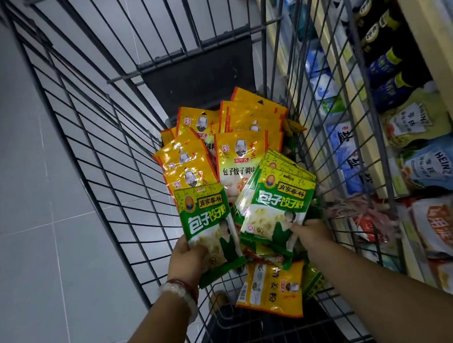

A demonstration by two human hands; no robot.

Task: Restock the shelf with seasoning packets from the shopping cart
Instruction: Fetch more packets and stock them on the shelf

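Pale grey tiled floor (11, 228) fills the left margin, beside the dark wire-mesh shopping cart (97, 165). Inside the cart, the left hand (186, 258), its wrist ringed by a pale bead bracelet (179, 291), grips a single green-and-white seasoning packet (208, 225) by its lower left edge, held upright. Beyond it, a pile of yellow-and-orange seasoning packets (224, 142) lies on the cart floor, and one yellow packet (272, 289) lies nearer, between the forearms. The right hand (313, 234) grasps a fanned stack of green-and-white packets (278, 202) at its lower right corner, tilted to the right. Outside the cart's right wall stands the cream-coloured store shelf (432, 37), stocked with dark bottles (380, 36) above and blue-and-white pouches (437, 163) below.
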